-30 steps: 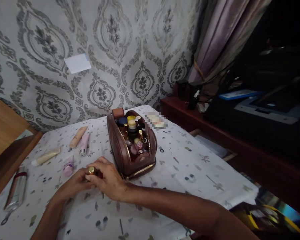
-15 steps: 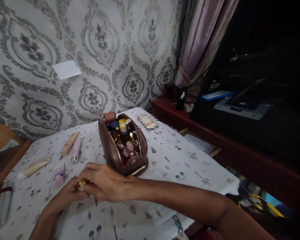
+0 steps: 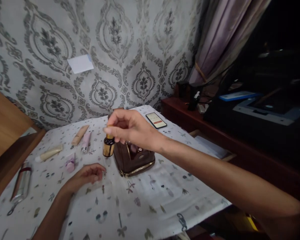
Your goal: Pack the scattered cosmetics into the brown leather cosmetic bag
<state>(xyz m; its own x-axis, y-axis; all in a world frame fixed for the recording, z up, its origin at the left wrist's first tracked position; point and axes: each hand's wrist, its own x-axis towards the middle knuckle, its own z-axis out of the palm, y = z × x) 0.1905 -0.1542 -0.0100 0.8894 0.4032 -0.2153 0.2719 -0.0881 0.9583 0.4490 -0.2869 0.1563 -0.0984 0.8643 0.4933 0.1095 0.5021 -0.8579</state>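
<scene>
My right hand (image 3: 132,128) pinches a small dark brown bottle (image 3: 108,147) by its gold cap and holds it upright above the table. Behind that hand stands a brown zipped cosmetic bag (image 3: 133,166), unzipped; the hand hides most of its contents. My left hand (image 3: 88,175) rests on the patterned cloth left of the bag, palm inward, its fingers loosely bent and nothing seen in them. Beyond it lie a small purple tube (image 3: 70,163), a cream-coloured tube (image 3: 50,153), a pink tube (image 3: 86,142) and a peach tube (image 3: 80,135).
A phone (image 3: 156,120) with a lit screen lies behind the bag. At the left edge is a silver bottle (image 3: 22,183) with a loop. A wooden panel (image 3: 7,123) borders the left side; a dark red cabinet (image 3: 175,106) stands at right, its drawer (image 3: 210,146) pulled out.
My hands were together in front of the bag around a gold-capped item. They have parted: my right hand has lifted the bottle up and right, while my left stays low. The view has shifted.
</scene>
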